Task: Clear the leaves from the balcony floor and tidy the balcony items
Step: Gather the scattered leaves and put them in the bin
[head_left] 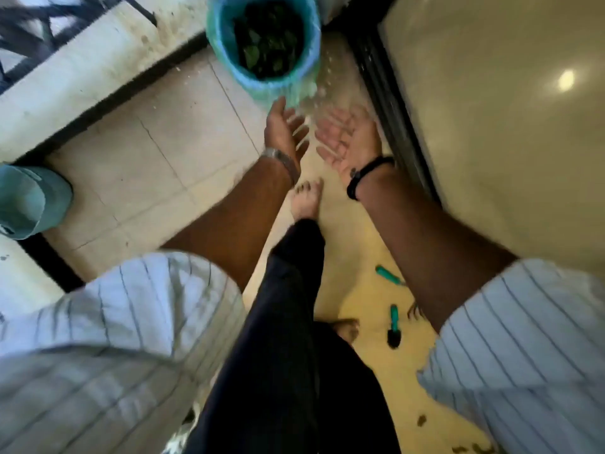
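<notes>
A blue bin lined with a thin plastic bag stands on the balcony floor at the top, with dark green leaves inside. My left hand and my right hand hover just below the bin, side by side, fingers straight and palms partly facing each other. Neither hand holds anything. The picture is blurred by motion. A few small brown leaf bits lie on the floor at the lower right.
Green-handled garden tools lie on the tiles: one handle and a small trowel. A teal pot sits at the left edge. A low ledge with railing runs upper left; a sliding-door track borders the right.
</notes>
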Demonstrator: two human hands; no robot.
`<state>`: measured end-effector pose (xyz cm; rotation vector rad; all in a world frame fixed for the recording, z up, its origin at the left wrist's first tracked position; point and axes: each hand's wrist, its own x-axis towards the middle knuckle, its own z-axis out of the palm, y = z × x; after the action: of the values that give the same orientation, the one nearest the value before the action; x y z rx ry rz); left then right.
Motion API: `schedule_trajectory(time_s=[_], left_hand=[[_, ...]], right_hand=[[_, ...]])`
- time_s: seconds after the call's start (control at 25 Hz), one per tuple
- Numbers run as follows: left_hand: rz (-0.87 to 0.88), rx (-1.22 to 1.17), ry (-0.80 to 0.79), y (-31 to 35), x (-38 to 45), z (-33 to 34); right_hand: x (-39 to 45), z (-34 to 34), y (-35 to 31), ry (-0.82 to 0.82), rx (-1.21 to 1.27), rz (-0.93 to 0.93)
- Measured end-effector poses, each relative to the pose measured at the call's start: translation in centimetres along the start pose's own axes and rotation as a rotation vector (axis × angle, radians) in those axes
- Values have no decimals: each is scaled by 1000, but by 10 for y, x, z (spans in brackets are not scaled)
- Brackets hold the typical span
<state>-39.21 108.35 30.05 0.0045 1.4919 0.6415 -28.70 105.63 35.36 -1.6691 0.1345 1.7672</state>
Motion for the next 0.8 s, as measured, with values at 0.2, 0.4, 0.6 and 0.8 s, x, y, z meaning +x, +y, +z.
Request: schedule_trajectory(time_s=[0.2,0.4,0.6,0.8], left_hand=[[44,343,-197,-100,-147,23],[97,751,-493,-261,-316,38],[25,1187,-785,-448,-465,17],[-22,1764,-1094,-609,-596,-31]], right_hand=[[-143,-112,61,119,-63,-124],[-295,-259,187,458,10,-387],[-447,-380,343,772,138,-389],[-581,-479,509,1055,490,-258]])
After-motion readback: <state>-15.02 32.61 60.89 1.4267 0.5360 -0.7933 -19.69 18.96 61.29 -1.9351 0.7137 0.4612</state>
